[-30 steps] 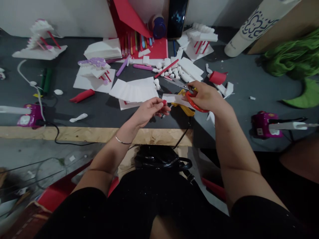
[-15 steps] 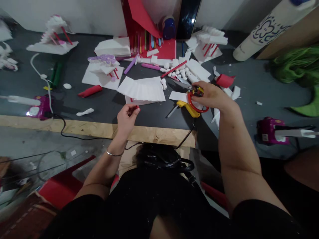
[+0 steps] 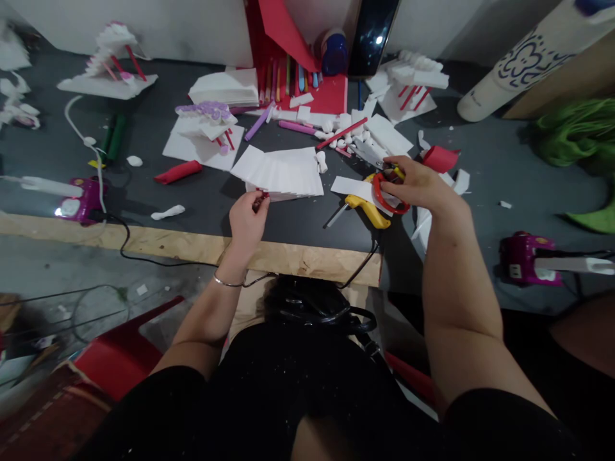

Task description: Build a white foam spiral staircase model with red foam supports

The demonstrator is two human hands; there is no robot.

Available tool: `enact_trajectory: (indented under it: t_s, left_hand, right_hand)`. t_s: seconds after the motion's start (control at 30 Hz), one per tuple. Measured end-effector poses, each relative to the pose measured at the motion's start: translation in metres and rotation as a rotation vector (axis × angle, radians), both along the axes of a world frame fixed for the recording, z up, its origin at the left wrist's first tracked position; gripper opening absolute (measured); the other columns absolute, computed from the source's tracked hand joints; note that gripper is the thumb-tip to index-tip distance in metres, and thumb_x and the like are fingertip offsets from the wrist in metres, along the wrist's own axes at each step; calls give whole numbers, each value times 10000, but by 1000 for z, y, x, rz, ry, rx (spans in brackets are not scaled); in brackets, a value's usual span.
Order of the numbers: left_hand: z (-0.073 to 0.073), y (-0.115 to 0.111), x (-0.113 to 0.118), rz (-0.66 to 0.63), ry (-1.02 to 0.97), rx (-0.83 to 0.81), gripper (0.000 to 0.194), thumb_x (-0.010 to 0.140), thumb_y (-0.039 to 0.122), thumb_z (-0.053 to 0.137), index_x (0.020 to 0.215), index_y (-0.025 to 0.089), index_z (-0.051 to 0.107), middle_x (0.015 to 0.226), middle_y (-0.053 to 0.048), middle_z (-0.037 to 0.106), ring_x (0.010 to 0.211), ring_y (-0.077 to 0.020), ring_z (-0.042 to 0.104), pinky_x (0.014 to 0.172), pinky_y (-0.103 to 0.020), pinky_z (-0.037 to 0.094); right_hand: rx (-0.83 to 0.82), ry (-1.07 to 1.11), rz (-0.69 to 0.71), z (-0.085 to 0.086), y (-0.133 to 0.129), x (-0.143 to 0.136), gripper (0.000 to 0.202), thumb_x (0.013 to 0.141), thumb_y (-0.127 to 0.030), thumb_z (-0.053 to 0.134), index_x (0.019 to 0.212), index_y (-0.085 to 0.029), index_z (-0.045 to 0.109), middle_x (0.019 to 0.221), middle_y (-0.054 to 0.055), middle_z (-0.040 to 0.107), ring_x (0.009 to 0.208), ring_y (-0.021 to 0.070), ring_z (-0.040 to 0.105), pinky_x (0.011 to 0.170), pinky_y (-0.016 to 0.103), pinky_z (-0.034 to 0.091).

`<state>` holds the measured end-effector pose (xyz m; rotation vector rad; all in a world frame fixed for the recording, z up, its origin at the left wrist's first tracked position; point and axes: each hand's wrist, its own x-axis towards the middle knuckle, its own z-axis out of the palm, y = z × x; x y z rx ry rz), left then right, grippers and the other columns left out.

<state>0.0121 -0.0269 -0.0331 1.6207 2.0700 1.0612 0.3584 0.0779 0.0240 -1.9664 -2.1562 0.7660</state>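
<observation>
My left hand (image 3: pixel 248 218) is closed at the near edge of a fanned white foam piece (image 3: pixel 288 171), its fingers pinched on something too small to make out. My right hand (image 3: pixel 416 184) is closed on scissors with red handles (image 3: pixel 393 203), their blades pointing left toward white scraps. Beneath the scissors lies a white strip (image 3: pixel 350 186). A yellow glue gun (image 3: pixel 369 211) rests just below it, its nozzle toward the left.
Small white models stand at back left (image 3: pixel 113 83), left (image 3: pixel 202 137) and back right (image 3: pixel 416 86). A white bottle (image 3: pixel 514 67), purple devices (image 3: pixel 527 259) and a red roll (image 3: pixel 177 173) are on the dark table (image 3: pixel 211 211).
My left hand has moved up to the near edge of the fanned white piece. The scissors are still in my right hand. The whole view has shifted slightly.
</observation>
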Motion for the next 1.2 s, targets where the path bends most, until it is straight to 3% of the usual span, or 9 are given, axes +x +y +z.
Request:
enact_trajectory:
  t_s: [0.17, 0.47, 0.77, 0.87, 0.93, 1.03, 1.2]
  left_hand:
    - [3, 3, 5, 7, 26, -16, 99, 880, 118, 674, 916, 181, 741, 924, -68, 783, 818, -187, 696, 812, -324, 534]
    - [5, 5, 6, 2, 69, -49, 81, 889, 141, 655, 868, 190, 716, 874, -59, 753, 813, -202, 688, 799, -334, 517]
    - [-1, 4, 6, -9, 75, -33, 92, 903, 145, 637, 890, 178, 722, 877, -70, 752, 777, -183, 667, 776, -316, 508]
    - [-2, 5, 5, -10, 101, -43, 81, 900, 155, 646, 861, 180, 713, 862, -69, 745, 764, -183, 655, 759, -315, 499]
    - [-3, 6, 5, -12, 113, -44, 81, 899, 159, 647, 851, 185, 706, 852, -65, 740, 759, -182, 649, 754, -314, 496]
    - [-4, 5, 5, -9, 111, -34, 85, 900, 153, 639, 874, 191, 711, 859, -60, 745, 767, -184, 654, 765, -313, 504]
    - [-2, 3, 7, -2, 108, -28, 104, 910, 145, 627, 900, 195, 718, 901, -61, 760, 807, -196, 683, 798, -314, 528]
  right_hand:
    - [79, -72, 69, -4, 1, 3, 653, 812, -327, 635, 1442, -162, 601, 1294, 161, 722, 1170, 338, 688, 1079, 482, 521]
    - [160, -194, 114, -7, -5, 6, 691, 848, -398, 612, 1503, -182, 574, 1141, 176, 743, 1042, 370, 713, 955, 492, 556]
    - [159, -293, 112, 10, -20, 2, 676, 898, -355, 610, 1535, -140, 533, 1243, 245, 695, 1145, 410, 692, 1004, 509, 543]
    - [240, -287, 87, 20, -26, -2, 607, 918, -361, 593, 1477, -125, 579, 1265, 259, 667, 1222, 426, 643, 1017, 542, 526]
    - [331, -223, 114, 26, -29, -11, 535, 946, -356, 553, 1446, -173, 613, 1274, 228, 669, 1236, 406, 624, 1032, 562, 510]
    - [431, -38, 289, 31, -36, -41, 446, 1004, -315, 460, 1401, -281, 661, 1291, 156, 692, 1237, 373, 607, 1049, 588, 480]
    - [479, 155, 565, 15, -49, -115, 423, 1010, -197, 462, 1351, -258, 705, 1326, 139, 711, 1209, 350, 593, 1010, 544, 465]
